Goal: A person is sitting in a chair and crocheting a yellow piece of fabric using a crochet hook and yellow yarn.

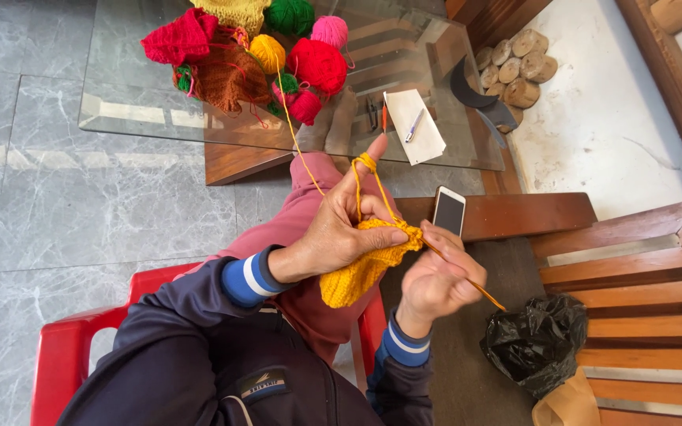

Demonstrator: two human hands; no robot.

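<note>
A seated person in a red plastic chair [65, 347] works yellow yarn beside a glass-topped table [128, 102] heaped with balls of coloured wool [317, 63]. The ribbed, mustard-yellow crocheted piece [353, 276] hangs between both hands above the lap. The left hand [333, 233] pinches its top edge, a yellow strand [301, 150] looped round the raised forefinger. The right hand [436, 280] grips a thin crochet hook [483, 292], its tip hidden in the stitches. A smartphone [448, 211] lies near.
</note>
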